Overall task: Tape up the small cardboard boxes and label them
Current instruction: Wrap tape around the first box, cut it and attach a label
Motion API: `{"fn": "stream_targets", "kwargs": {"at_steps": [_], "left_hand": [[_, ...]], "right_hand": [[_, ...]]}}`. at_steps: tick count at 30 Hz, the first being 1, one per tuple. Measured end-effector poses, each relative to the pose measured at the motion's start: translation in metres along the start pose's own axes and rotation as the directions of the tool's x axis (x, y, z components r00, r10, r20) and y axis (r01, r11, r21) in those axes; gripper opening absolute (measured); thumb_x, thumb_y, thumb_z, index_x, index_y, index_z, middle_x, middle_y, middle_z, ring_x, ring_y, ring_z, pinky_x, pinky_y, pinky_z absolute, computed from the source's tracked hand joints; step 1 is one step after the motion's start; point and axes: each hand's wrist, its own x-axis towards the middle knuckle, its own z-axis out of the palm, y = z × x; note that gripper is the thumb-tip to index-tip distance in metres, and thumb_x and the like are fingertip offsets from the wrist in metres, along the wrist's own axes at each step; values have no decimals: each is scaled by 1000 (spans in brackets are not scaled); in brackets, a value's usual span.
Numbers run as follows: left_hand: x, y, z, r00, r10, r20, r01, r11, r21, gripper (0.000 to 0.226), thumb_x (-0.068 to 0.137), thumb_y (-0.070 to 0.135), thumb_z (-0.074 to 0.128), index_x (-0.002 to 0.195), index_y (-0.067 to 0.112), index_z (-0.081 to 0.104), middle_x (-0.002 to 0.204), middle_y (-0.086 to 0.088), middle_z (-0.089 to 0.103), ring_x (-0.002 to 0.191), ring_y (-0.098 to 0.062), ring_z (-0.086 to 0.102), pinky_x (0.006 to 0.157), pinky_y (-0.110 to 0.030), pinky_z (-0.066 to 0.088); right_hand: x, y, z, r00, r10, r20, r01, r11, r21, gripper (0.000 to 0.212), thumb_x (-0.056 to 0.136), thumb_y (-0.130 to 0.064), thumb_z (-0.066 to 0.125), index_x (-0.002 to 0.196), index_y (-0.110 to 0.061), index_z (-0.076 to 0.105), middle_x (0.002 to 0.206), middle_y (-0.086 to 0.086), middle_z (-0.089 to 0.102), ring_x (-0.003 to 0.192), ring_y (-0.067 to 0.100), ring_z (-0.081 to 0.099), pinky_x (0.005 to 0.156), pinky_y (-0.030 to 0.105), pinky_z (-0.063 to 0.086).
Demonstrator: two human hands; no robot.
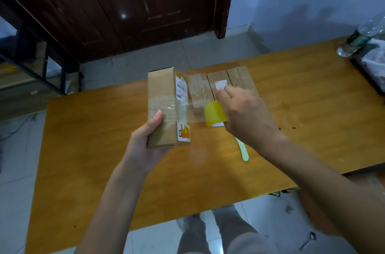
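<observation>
Both hands raised: left grips box, right grips tape roll

4 cardboard boxes, 1 tape roll, 1 bottle, 1 green stick.

A row of boxes is laid on the desk. Left of the row, nearer the camera, a box is held above the desk. The tape roll is held just before the row. A bottle stands far right of it.
</observation>
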Motion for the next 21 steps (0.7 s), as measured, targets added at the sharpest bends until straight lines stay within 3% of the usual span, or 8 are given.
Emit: {"fn": "stream_targets", "kwargs": {"at_steps": [4,9,11,14,17,21], "left_hand": [[-2,2,7,994,36,100,-32,999,-43,66,61,47,85,118,17,70,120,-10,67,103,-27,66,83,-42,53],[-5,4,9,987,59,153,-51,997,-55,61,71,45,78,125,18,67,126,-10,64,109,-26,64,87,-41,53],[-6,3,9,984,53,172,-41,996,-76,60,76,44,74,129,16,63,130,-11,62,112,-28,63,89,-42,53],[-7,3,4,978,61,198,-28,987,-161,62,85,45,64,139,16,53,139,-12,55,123,-30,55,100,-48,43],[-11,2,-5,972,40,233,30,957,-289,62,94,49,50,147,18,42,151,-12,42,137,-33,38,113,-52,23],[-13,-4,-7,968,-9,251,111,913,-393,62,99,49,42,151,17,34,155,-14,34,143,-33,20,118,-51,2]], "right_hand": [[4,-7,6,999,49,19,-47,997,-55,30,68,6,30,78,-6,55,65,6,41,55,21,28,52,30,21],[6,-15,13,992,120,40,-113,981,-156,25,65,9,46,78,-6,60,61,9,50,47,23,38,51,28,25],[6,-17,16,988,115,100,-98,982,-163,31,68,8,45,89,-6,62,68,8,51,52,23,39,52,29,26],[8,-14,18,975,112,191,-124,991,49,40,71,0,58,110,-10,56,90,6,54,67,25,48,54,31,32],[3,-8,18,977,162,137,-204,898,390,40,62,3,66,99,-7,55,94,6,54,75,27,52,55,37,39],[-8,-15,26,969,219,115,-246,815,525,40,65,11,63,103,0,57,100,10,55,81,25,53,61,34,39]]}}
